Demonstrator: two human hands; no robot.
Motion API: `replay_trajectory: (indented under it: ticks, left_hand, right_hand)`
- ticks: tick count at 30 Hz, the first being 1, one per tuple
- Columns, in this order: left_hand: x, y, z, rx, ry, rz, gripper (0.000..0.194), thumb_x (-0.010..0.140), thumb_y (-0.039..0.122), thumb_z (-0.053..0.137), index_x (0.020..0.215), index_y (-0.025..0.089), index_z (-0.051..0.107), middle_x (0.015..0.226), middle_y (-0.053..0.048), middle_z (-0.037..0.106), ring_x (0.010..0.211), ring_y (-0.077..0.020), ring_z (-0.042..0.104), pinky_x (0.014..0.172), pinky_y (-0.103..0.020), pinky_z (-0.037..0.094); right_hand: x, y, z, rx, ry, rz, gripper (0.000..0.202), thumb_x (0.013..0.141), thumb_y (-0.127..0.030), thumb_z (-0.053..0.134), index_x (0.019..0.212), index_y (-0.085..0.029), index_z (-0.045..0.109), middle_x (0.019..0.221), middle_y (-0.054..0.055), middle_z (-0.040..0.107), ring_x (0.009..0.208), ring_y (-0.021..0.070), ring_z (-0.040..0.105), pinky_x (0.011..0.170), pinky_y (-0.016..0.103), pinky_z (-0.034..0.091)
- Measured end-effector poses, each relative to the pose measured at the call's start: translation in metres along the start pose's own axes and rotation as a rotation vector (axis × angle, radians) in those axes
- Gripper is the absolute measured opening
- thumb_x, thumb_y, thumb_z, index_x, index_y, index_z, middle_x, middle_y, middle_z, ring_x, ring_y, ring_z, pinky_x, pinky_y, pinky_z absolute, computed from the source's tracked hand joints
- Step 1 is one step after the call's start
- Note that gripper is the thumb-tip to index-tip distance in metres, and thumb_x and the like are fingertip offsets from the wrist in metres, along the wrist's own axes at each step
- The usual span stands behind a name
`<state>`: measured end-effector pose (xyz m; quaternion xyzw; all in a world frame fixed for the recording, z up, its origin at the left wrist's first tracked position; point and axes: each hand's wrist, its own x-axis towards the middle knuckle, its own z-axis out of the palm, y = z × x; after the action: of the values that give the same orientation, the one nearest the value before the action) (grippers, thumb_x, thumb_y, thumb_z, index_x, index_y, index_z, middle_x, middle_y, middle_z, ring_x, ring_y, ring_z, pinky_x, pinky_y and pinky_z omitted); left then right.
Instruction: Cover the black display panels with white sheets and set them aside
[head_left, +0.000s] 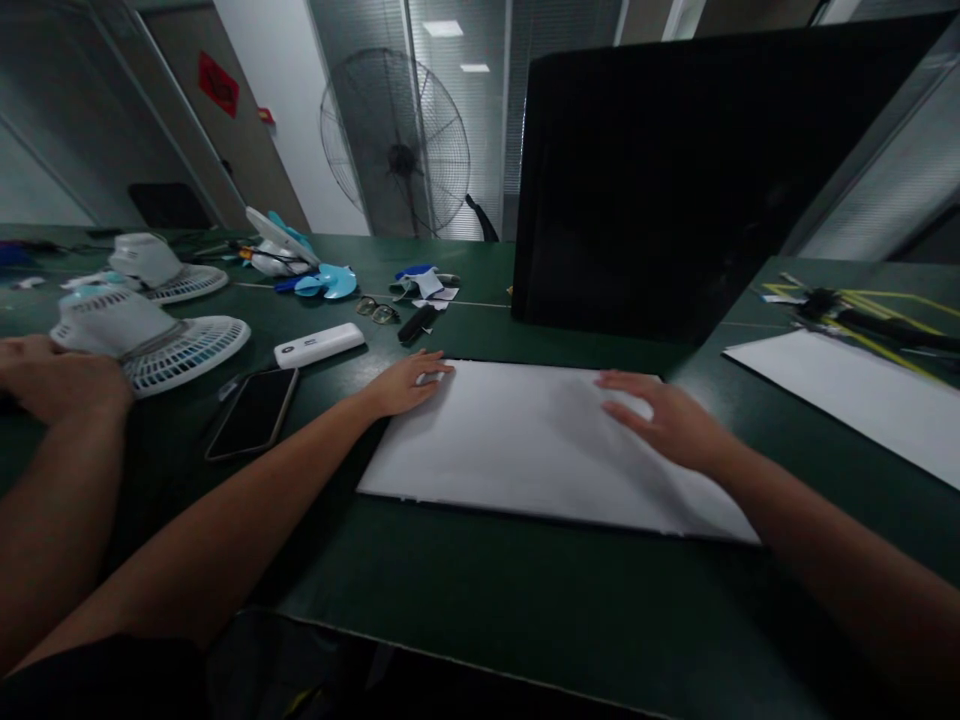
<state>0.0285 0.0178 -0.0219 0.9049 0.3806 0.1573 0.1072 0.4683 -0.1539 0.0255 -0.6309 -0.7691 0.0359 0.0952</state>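
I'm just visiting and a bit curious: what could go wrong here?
The left forearm passes close beside the phone, so a sideways sweep could nudge it. The left hand is at the far left corner of the white panel; bare fingers might smudge its pale surface.

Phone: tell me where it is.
In the head view, the phone lies left of the white panel, nearer the camera than the white oblong device.
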Motion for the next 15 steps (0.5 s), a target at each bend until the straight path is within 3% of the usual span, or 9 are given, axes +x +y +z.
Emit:
replay_trajectory:
  ticks: [2,4,5,8,11,13,15]
  left_hand:
    - [0.000,0.001,-0.001,0.023,0.005,-0.004,0.054,0.101,0.048,0.053,0.147,0.024,0.069,0.165,-0.010,0.053,0.154,-0.0350,0.048,0.130,-0.055,0.035]
    - [0.000,0.000,-0.001,0.041,0.006,-0.014,0.055,0.100,0.051,0.054,0.146,0.024,0.070,0.164,-0.010,0.054,0.151,-0.0362,0.051,0.128,-0.056,0.037]
    - [0.001,0.000,-0.001,0.043,0.007,-0.016,0.055,0.100,0.052,0.054,0.145,0.025,0.070,0.164,-0.009,0.054,0.151,-0.0365,0.052,0.127,-0.057,0.038]
    - [0.001,-0.003,-0.001,0.029,0.003,-0.002,0.057,0.102,0.058,0.052,0.145,0.027,0.070,0.164,-0.009,0.054,0.151,-0.0363,0.051,0.126,-0.058,0.038]
    - [0.001,-0.005,-0.001,0.026,-0.013,0.017,0.059,0.104,0.061,0.048,0.146,0.027,0.070,0.165,-0.010,0.052,0.153,-0.0366,0.049,0.127,-0.057,0.037]
    - [0.001,-0.005,-0.001,0.027,-0.017,0.030,0.060,0.105,0.062,0.045,0.147,0.026,0.070,0.166,-0.011,0.051,0.153,-0.0365,0.049,0.128,-0.056,0.036]
    - [0.001,-0.005,-0.001,0.030,-0.019,0.034,0.060,0.105,0.061,0.045,0.147,0.026,0.069,0.166,-0.011,0.051,0.152,-0.0358,0.049,0.128,-0.056,0.036]
  right_hand:
    - [0.000,0.047,-0.009,-0.133,0.136,0.201,0.057,0.113,-0.045,0.042,0.158,-0.012,0.053,0.166,0.019,0.042,0.157,0.0263,0.035,0.129,0.041,0.025]
    - [-0.009,0.095,-0.016,-0.233,0.199,0.404,0.060,0.113,-0.042,0.042,0.163,-0.008,0.045,0.169,0.027,0.032,0.163,0.0312,0.020,0.129,0.047,0.020]
    - [-0.015,0.116,-0.018,-0.260,0.195,0.515,0.064,0.112,-0.045,0.044,0.162,-0.005,0.045,0.167,0.033,0.031,0.162,0.0357,0.022,0.125,0.052,0.025]
    - [-0.029,0.163,-0.020,-0.270,0.099,0.806,0.078,0.107,-0.061,0.044,0.152,0.002,0.055,0.144,0.045,0.048,0.136,0.0465,0.053,0.094,0.056,0.047]
    - [-0.030,0.181,-0.017,-0.264,0.010,0.892,0.077,0.106,-0.066,0.041,0.152,-0.006,0.059,0.131,0.039,0.060,0.112,0.0410,0.066,0.076,0.046,0.047]
    - [-0.026,0.179,-0.014,-0.282,-0.015,0.869,0.066,0.109,-0.057,0.038,0.154,-0.013,0.059,0.136,0.034,0.060,0.117,0.0383,0.065,0.079,0.045,0.044]
    - [-0.021,0.169,-0.011,-0.311,-0.031,0.832,0.057,0.111,-0.040,0.032,0.150,-0.010,0.061,0.137,0.033,0.058,0.124,0.0382,0.062,0.083,0.046,0.042]
